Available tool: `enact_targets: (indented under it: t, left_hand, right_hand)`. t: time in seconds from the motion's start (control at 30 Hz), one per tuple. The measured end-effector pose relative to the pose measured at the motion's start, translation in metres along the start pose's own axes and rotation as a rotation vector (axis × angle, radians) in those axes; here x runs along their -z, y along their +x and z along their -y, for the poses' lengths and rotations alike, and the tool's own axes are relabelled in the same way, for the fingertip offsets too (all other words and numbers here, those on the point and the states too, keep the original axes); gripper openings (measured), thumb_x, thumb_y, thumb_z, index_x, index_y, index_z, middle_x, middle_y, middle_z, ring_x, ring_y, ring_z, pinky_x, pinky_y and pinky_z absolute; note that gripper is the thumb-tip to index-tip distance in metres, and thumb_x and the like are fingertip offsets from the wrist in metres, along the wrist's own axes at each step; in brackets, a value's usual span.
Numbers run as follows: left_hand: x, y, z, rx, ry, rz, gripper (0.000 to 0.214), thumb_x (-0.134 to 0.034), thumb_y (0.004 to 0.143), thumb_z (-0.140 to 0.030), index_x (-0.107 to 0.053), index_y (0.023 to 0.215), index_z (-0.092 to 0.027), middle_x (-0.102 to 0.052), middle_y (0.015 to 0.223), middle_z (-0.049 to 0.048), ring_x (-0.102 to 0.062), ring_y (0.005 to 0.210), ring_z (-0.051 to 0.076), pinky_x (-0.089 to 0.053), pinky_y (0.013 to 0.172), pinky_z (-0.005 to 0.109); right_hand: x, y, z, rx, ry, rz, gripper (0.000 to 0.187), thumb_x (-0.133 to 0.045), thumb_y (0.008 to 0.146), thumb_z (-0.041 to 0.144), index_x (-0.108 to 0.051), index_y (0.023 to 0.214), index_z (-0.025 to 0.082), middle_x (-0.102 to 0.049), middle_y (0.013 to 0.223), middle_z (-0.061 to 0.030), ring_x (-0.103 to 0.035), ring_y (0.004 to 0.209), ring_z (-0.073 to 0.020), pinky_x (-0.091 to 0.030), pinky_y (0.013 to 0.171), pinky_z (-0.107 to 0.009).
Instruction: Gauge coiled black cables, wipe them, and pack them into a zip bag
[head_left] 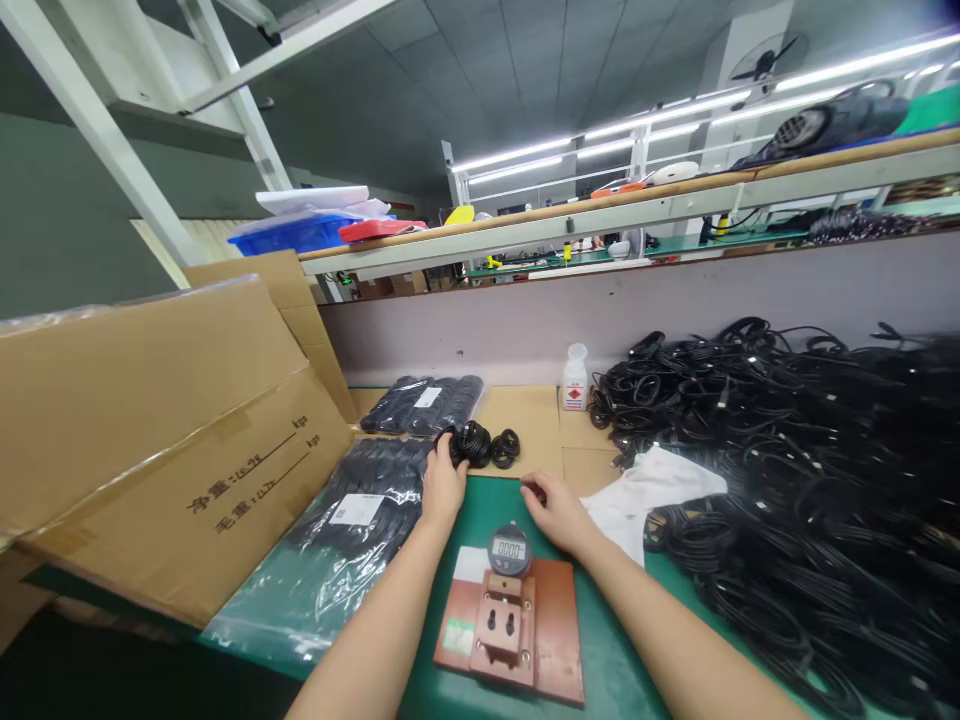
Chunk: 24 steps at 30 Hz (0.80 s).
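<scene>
My left hand reaches to the cardboard sheet and has its fingers closed around a coiled black cable at the end of a small row. More black cable coils stand beside it, and a single loose coil lies at the row's right. Over the green mat, my right hand is curled, thumb and fingers close together. A dark spot shows at its fingertips, too small to name. Between my forearms sits a digital dial gauge, reading zeros, on a copper-coloured fixture.
Clear bags of coiled cables lie left, against an open carton. A white bottle stands at the back. On the right, a white cloth borders a large heap of black cables. A shelf crosses above the bench.
</scene>
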<state>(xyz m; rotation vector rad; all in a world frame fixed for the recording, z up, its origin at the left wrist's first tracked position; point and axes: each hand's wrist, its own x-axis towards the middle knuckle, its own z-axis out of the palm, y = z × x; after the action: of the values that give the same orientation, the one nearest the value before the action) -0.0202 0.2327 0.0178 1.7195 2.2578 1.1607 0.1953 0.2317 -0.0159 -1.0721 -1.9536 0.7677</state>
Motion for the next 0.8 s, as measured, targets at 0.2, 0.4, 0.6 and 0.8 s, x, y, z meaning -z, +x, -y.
enact_targets:
  t: [0.2, 0.4, 0.6, 0.8]
  left_hand:
    - [-0.001, -0.001, -0.002, 0.013, -0.077, -0.043, 0.037, -0.064, 0.097, -0.032, -0.059, 0.131, -0.018, -0.062, 0.133, 0.0111, -0.065, 0.113, 0.027, -0.056, 0.093, 0.049]
    - [0.014, -0.005, -0.001, 0.097, -0.268, -0.066, 0.033, -0.064, 0.097, -0.032, -0.062, 0.127, -0.018, -0.064, 0.129, 0.0104, -0.066, 0.11, 0.026, -0.057, 0.092, 0.048]
    - [0.06, -0.052, -0.016, 0.197, -0.598, -0.109, 0.054, -0.072, 0.087, -0.019, -0.049, 0.136, -0.017, -0.073, 0.119, 0.013, -0.073, 0.107, 0.024, -0.057, 0.097, 0.039]
    - [0.115, -0.135, -0.068, 0.236, -0.939, 0.063, 0.062, -0.084, 0.072, -0.026, -0.058, 0.128, -0.023, -0.076, 0.119, 0.0096, -0.073, 0.112, 0.027, -0.06, 0.094, 0.036]
  right_hand:
    - [0.002, 0.0, 0.005, -0.006, -0.008, 0.012, 0.02, -0.062, 0.1, 0.033, -0.067, 0.11, 0.016, -0.07, 0.11, -0.0061, -0.069, 0.095, -0.0199, -0.058, 0.086, -0.041]
    - [0.004, -0.002, 0.008, -0.013, 0.045, 0.001, 0.02, -0.062, 0.1, 0.033, -0.067, 0.111, 0.017, -0.069, 0.113, -0.0067, -0.068, 0.097, -0.0203, -0.058, 0.087, -0.041]
    - [0.01, 0.001, 0.019, -0.027, 0.254, -0.057, 0.029, -0.065, 0.096, 0.043, -0.069, 0.095, 0.015, -0.072, 0.097, -0.0086, -0.068, 0.093, -0.0233, -0.055, 0.091, -0.046]
    - [0.024, -0.029, 0.099, -0.022, 0.552, -0.041, 0.059, -0.042, 0.098, 0.066, -0.06, 0.129, 0.019, -0.071, 0.12, -0.015, -0.07, 0.108, -0.0279, -0.059, 0.086, -0.042]
